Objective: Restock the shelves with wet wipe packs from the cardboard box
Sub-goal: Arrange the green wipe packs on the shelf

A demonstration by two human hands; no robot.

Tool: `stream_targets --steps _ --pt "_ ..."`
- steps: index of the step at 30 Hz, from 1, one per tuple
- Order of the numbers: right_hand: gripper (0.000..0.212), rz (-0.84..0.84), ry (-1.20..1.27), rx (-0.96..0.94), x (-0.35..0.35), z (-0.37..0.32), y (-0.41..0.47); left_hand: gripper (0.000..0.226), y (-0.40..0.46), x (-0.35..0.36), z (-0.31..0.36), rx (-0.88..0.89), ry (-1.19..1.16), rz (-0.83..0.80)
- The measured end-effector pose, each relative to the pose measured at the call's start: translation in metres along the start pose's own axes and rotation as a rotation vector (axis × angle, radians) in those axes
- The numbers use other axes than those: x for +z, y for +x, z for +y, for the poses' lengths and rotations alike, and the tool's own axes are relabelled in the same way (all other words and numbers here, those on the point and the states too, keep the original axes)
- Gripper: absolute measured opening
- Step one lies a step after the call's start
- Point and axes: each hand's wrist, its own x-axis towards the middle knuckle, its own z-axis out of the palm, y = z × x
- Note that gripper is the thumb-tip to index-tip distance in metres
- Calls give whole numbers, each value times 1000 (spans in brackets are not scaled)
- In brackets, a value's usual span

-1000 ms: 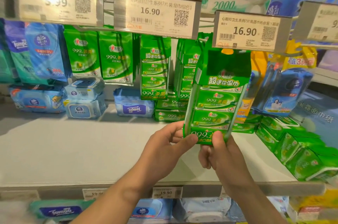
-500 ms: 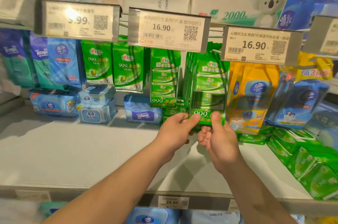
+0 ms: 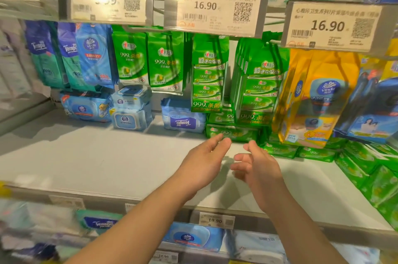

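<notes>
the likeliest trouble is with the green multi-pack [image 3: 259,89] hanging at the front of its peg under the right-hand price tag [image 3: 332,25]: i cannot tell how far its hang hole sits along the hook, and if it is only just on the tip, a brush from a hand or a knock to the row could, in my judgement, slide it off onto the shelf [image 3: 97,162] or tip it against the yellow pack [image 3: 318,95] just beside it. the packs on that peg look bunched and slightly fanned, so the front one may also hang crooked and hide the tag or the row behind. a second risk is the loose stack of flat green packs [image 3: 231,133] lying under the peg, close to the fingertips, which a careless reach could scatter. the cardboard box is nowhere in view, so the next pack has to be fetched from out of sight. both hands are bare and hold nothing: the left hand [image 3: 202,162] has its fingers [image 3: 217,140] fairly straight and together, reaching forward, while the right hand [image 3: 258,168] has its fingers [image 3: 241,165] loosely curled and spread apart. the hanging multi-pack is above and beyond both hands, clear of the fingers, with the lower edge over the right thumb and open air between
</notes>
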Motion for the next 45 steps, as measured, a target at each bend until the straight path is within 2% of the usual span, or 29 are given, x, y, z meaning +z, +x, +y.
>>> stream_targets --steps 2,5,7,9,11,12,13,14,16,20,24,31,34,39,45 --pt "24 -17 -146 -37 7 7 -2 54 -11 -13 -6 20 147 18" --pt "18 -30 -406 -144 20 13 -7 61 -28 -39 -17 57 342 72" --pt "25 -80 -616 -205 35 14 -16 78 -41 -59 -27 68 422 127" --pt "31 -106 -837 -368 54 16 -32 92 -58 -80 -36 14 513 178" --pt "40 -274 -1105 -432 72 31 -35 89 -79 -105 -46 -61 612 227" --pt "48 -323 -1204 -534 84 38 -39 87 -91 -119 -52 -96 652 257" --pt "46 -402 -1247 -468 101 39 -48 86 -105 -134 -57 -126 690 293" --pt "42 -390 -1315 -477 119 39 -56 86 -119 -150 -64 -159 727 329" --pt "48 -449 -1527 -424 149 47 -73 87 -152 -184 -74 -237 776 400" --pt "60 -530 -1498 -467 229 60 -128 86 -231 -249 -101 -409 756 521" --pt "70 -699 -1528 -583 299 85 -186 90 -314 -301 -134 -578 693 655" --pt "66 -986 -1481 -713 416 146 -290 97 -454 -357 -192 -836 583 843" --pt "86 -1081 -1415 -766 456 169 -329 97 -506 -373 -210 -926 531 904" --pt "87 -1318 -1254 -730 512 220 -373 102 -568 -395 -239 -1030 447 994" --pt "85 -1517 -1133 -638 570 265 -410 109 -607 -416 -275 -1085 363 1041"
